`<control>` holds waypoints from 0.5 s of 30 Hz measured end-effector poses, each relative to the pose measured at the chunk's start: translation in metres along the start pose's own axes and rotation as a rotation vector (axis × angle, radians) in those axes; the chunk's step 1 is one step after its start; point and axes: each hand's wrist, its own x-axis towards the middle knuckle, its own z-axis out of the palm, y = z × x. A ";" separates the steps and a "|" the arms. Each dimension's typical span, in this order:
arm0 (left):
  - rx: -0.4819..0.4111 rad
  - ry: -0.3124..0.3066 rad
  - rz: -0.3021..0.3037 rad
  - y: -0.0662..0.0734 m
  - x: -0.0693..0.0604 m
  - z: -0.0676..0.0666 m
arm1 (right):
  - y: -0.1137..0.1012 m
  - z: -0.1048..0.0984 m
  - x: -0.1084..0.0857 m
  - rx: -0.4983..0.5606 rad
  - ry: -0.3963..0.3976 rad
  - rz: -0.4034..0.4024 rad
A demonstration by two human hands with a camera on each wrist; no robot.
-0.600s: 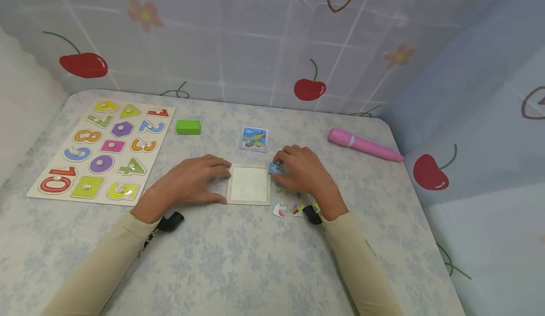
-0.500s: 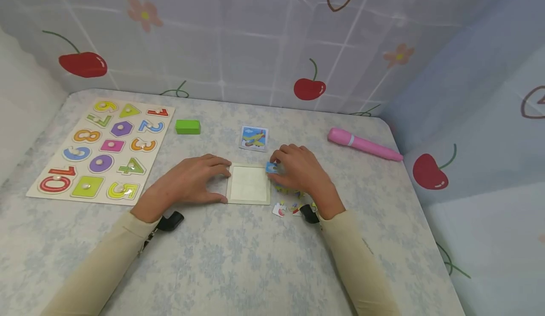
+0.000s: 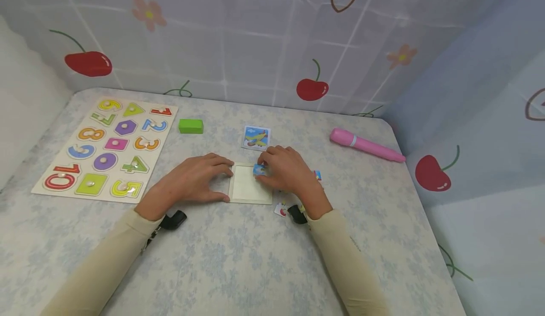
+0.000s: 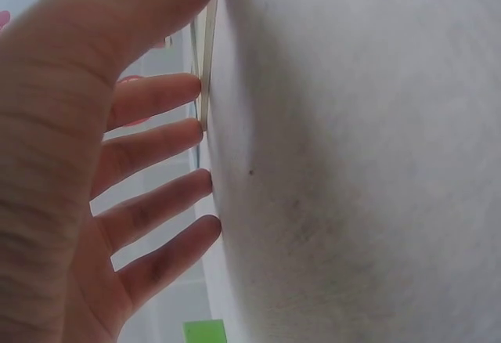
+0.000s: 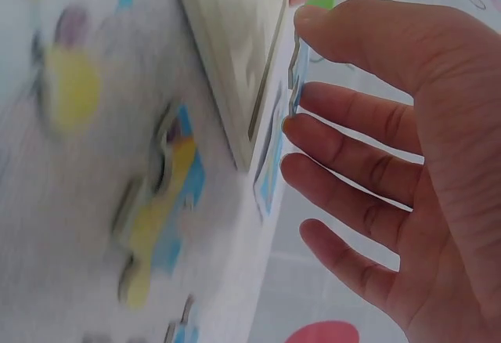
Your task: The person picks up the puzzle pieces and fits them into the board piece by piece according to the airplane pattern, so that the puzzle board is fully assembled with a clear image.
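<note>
A square pale tray (image 3: 251, 199) with a raised rim lies on the table. The left hand (image 3: 193, 179) touches its left edge with thumb and fingertips, fingers spread and relaxed, as the left wrist view also shows. Over the tray's upper right part, the right hand (image 3: 289, 171) pinches a blue puzzle piece (image 3: 259, 170) between thumb and fingers. In the right wrist view that piece (image 5: 299, 73) stands edge-on above the tray rim. Loose yellow and blue pieces (image 5: 168, 210) lie beside the tray, partly hidden by the right hand in the head view.
Behind the tray lies a small airplane picture card (image 3: 256, 137). A green block (image 3: 190, 126) is at the back left, beside a board of numbers and shapes (image 3: 140, 157). A pink pen-shaped object (image 3: 368, 147) lies at the back right. A patterned curtain stands behind the table.
The right hand has moved left with the blue piece, from the tray's right edge to over its inside. More of the loose pieces are covered by that hand. The left hand stays at the tray.
</note>
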 end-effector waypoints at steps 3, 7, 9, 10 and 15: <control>0.001 0.004 0.001 -0.001 -0.001 0.001 | -0.006 0.001 0.005 0.001 -0.010 -0.012; -0.002 0.012 0.010 -0.002 -0.002 0.002 | -0.013 0.003 0.011 -0.002 -0.010 -0.034; -0.003 0.014 0.015 -0.002 -0.003 0.002 | -0.016 0.004 0.013 -0.006 -0.011 -0.044; -0.002 0.015 0.017 -0.002 -0.003 0.003 | -0.017 0.005 0.014 -0.011 -0.011 -0.048; 0.012 0.015 0.018 -0.003 -0.003 0.003 | -0.023 0.007 0.019 -0.039 -0.022 -0.047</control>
